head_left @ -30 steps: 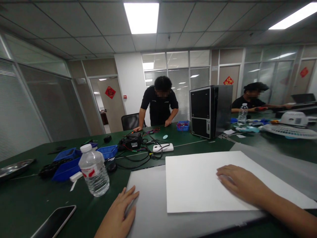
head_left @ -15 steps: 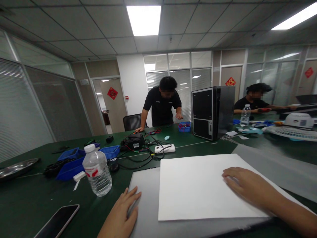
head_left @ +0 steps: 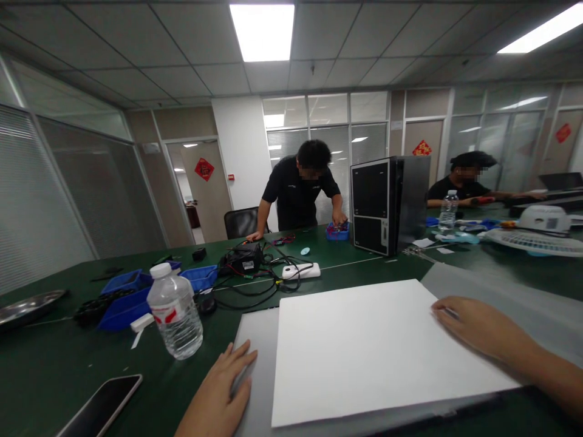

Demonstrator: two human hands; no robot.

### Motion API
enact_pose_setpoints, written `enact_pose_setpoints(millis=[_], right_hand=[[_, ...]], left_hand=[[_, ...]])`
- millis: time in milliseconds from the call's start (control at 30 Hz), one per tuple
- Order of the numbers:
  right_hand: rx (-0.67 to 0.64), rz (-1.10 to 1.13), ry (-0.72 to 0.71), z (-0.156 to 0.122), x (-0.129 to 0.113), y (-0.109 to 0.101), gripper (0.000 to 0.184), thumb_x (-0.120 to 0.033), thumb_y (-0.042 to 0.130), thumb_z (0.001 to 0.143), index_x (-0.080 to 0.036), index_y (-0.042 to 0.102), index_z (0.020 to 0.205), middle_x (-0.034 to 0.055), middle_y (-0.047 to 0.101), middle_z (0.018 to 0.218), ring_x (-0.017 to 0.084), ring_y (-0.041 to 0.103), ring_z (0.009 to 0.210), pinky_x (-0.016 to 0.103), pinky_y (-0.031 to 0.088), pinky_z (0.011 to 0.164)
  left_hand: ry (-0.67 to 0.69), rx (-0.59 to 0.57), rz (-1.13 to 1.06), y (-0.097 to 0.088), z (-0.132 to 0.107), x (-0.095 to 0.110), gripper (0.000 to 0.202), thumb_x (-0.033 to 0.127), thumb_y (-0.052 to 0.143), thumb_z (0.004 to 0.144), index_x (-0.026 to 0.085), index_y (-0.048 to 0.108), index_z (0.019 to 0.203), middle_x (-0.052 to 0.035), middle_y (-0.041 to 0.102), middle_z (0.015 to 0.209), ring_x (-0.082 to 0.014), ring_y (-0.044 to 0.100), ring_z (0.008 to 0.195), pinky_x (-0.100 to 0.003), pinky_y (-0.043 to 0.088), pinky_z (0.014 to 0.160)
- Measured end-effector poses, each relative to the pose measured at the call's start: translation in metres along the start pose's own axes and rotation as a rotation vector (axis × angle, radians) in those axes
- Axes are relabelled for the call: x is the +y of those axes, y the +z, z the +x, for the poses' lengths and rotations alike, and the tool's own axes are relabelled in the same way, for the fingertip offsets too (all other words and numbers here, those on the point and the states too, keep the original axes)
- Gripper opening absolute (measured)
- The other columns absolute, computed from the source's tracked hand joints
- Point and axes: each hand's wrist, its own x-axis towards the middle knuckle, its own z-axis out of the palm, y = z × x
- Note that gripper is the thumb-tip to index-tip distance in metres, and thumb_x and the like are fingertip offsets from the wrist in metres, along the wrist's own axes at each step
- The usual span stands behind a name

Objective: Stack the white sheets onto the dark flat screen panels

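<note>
A white sheet or thin stack of paper [head_left: 373,358] lies over a translucent grey sheet [head_left: 262,346] on the green table. My left hand [head_left: 223,388] rests on the grey sheet's left side with fingers spread, a short way left of the paper. At the paper's right edge, my right hand [head_left: 483,325] lies with fingers stretched out and touching it. Its fingertips partly cover that edge, and I see no clear grasp.
A water bottle [head_left: 175,312] and a phone [head_left: 102,403] are at left, near blue bins [head_left: 121,312]. Cables and a white power strip [head_left: 300,271] lie beyond the paper. A computer tower [head_left: 387,206] stands behind. One person [head_left: 300,188] reaches into a blue bin; another sits at right.
The white paper has shifted left over the grey sheet. My right hand has moved from on top of the paper to its right edge. The person opposite has reached into the blue bin.
</note>
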Motion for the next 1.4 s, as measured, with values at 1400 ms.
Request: enact_pose_setpoints(millis=[1400], right_hand=[[-0.008,-0.029,-0.227,-0.022,-0.081,-0.007,0.049,-0.052,0.04,0.099,-0.023,0.075,0.118,0.0088,0.069,0.125,0.032,0.064,0.113,0.053,0.052,0.099]], left_hand=[[-0.019,0.065,-0.103,-0.001,-0.002,-0.001,0.047,0.038,0.052,0.09,0.024,0.069,0.132,-0.0074,0.052,0.155,-0.0323,0.045,0.145,-0.057,0.032,0.119]])
